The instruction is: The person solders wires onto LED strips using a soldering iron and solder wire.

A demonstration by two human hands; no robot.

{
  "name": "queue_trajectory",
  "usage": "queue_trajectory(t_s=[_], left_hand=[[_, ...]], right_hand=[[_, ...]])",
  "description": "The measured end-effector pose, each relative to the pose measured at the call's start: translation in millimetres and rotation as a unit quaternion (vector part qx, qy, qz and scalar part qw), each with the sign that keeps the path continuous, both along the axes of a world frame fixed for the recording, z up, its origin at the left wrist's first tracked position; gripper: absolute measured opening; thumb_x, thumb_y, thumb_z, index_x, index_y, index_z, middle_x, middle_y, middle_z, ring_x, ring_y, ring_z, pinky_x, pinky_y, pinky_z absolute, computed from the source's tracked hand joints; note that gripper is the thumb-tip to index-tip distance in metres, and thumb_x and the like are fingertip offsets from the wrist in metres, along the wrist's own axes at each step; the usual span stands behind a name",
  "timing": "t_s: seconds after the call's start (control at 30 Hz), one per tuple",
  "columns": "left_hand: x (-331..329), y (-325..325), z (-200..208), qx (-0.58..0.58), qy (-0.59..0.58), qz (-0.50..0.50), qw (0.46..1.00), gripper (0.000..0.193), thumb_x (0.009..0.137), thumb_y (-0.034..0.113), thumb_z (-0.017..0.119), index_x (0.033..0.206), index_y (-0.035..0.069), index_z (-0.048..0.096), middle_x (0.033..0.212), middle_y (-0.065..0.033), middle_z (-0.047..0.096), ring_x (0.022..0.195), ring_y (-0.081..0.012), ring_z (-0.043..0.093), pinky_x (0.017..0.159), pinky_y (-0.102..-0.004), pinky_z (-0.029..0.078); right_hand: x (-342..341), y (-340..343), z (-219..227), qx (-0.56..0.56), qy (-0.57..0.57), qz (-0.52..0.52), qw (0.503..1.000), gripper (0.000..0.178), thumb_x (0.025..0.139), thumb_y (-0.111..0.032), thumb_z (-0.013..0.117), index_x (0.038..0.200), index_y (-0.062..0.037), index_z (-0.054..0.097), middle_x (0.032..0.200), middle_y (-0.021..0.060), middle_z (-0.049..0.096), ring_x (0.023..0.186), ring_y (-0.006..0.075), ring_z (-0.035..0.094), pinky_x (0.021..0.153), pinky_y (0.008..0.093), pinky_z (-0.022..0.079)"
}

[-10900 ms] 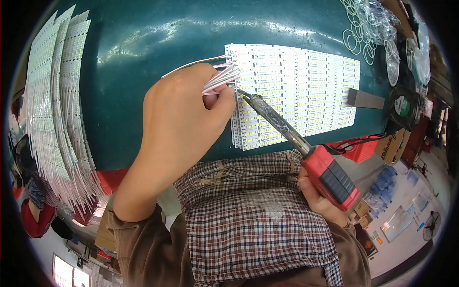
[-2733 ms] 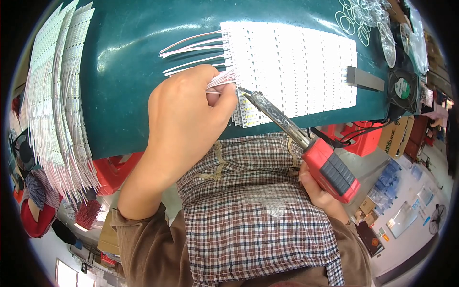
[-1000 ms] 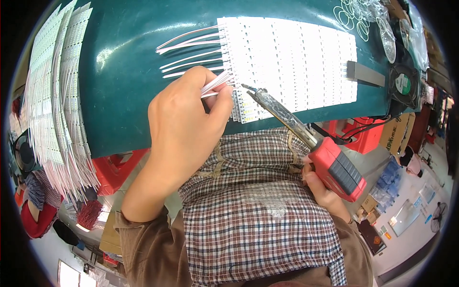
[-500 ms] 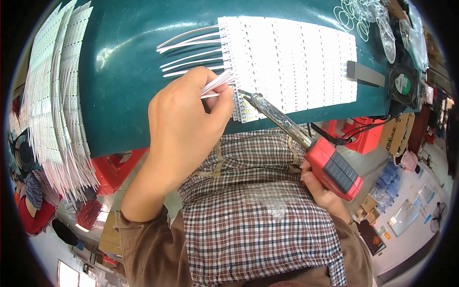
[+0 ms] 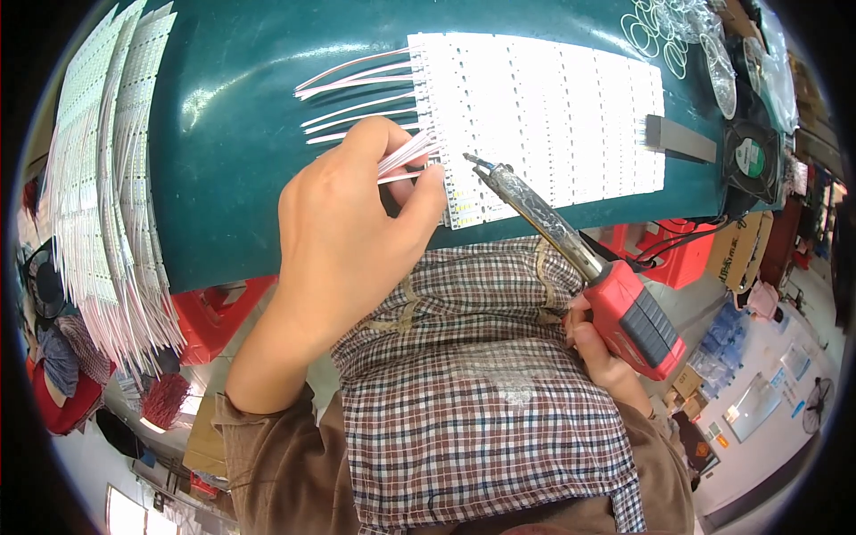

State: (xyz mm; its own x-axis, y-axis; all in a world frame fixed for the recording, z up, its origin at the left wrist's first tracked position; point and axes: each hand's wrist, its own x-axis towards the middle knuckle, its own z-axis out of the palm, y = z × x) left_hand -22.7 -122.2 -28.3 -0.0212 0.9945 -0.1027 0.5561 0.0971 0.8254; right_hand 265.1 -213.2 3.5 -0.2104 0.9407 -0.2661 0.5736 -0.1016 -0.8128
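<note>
A bundle of thin white wires [image 5: 406, 155] is pinched in my left hand [image 5: 357, 209], at the near left edge of a white LED strip panel [image 5: 544, 116]. One fingertip touches the panel's edge. Further up that same edge, several pale wires [image 5: 357, 83] stick out to the left over the table. My right hand [image 5: 599, 349] grips a red and black soldering iron [image 5: 635, 319]; the grip hides part of the fingers. The iron's tip points up and left over the panel, a little right of my left fingertips and apart from them.
Stacked LED panels with trailing wires [image 5: 111, 178] hang over the left end of the green table [image 5: 241, 107]. A grey bar [image 5: 682, 138] lies on the panel's right edge, beside a black fan [image 5: 752, 159]. Loose wire coils [image 5: 655, 36] lie at the far right. Red stools [image 5: 218, 321] stand below.
The soldering iron's tip has moved right, away from the panel's wired edge and my left fingertips. My right hand has shifted slightly down and right. My left hand keeps its pinch.
</note>
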Motion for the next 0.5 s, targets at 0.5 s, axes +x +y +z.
queue_trajectory(t_s=[0.5], left_hand=[[-8.7, -4.0, 28.7, 0.016, 0.081, -0.03, 0.996, 0.014, 0.101, 0.012, 0.061, 0.099, -0.001, 0.066, 0.072, -0.0019, 0.063, 0.061, -0.0063, 0.056, 0.057, -0.0222, 0.045]], right_hand=[[7.1, -5.5, 4.4, -0.011, -0.017, 0.004, 1.0, 0.026, 0.079, -0.014, 0.078, 0.1, -0.0004, 0.07, 0.086, 0.0127, 0.069, 0.069, 0.0302, 0.068, 0.062, 0.0359, 0.053]])
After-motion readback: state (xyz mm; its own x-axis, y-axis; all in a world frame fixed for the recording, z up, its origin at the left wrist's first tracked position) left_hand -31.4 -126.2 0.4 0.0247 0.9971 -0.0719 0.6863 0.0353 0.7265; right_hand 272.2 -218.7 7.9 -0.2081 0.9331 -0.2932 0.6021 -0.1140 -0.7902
